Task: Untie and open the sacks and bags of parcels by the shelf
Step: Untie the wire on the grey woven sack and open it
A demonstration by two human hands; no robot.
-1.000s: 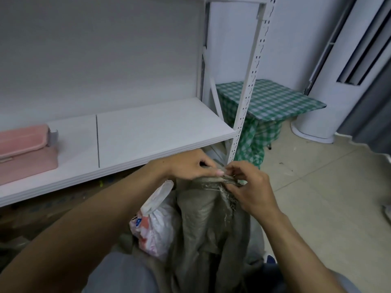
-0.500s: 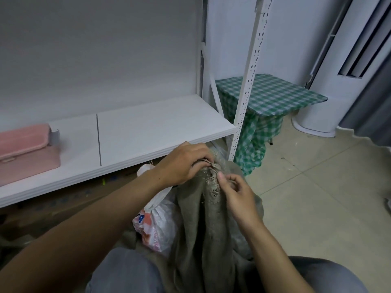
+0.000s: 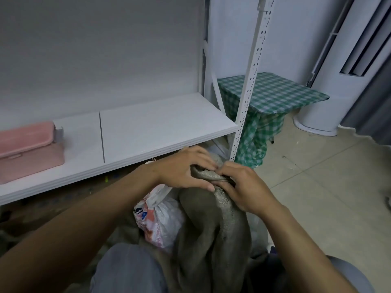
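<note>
A grey-brown woven sack (image 3: 211, 233) stands between my knees in front of the white shelf (image 3: 160, 127). Its bunched neck rises to my hands. My left hand (image 3: 186, 168) grips the gathered top of the sack from the left, fingers curled over the frayed fabric. My right hand (image 3: 245, 187) holds the same neck from the right, thumb and fingers pinching the fabric edge. The two hands touch over the knot, which is mostly hidden. A tied white plastic bag (image 3: 160, 220) with red and blue print leans against the sack's left side.
Pink flat boxes (image 3: 27, 146) lie on the shelf at left. The shelf's perforated white post (image 3: 247, 98) stands just behind my hands. A small table with a green checked cloth (image 3: 270, 96) and a white standing air conditioner (image 3: 330, 81) are to the right. Beige tiled floor (image 3: 330, 187) spreads right.
Both hands have closed together on the sack's neck. My right hand moved up from the frayed edge to the top, and the fabric is now bunched between the hands.
</note>
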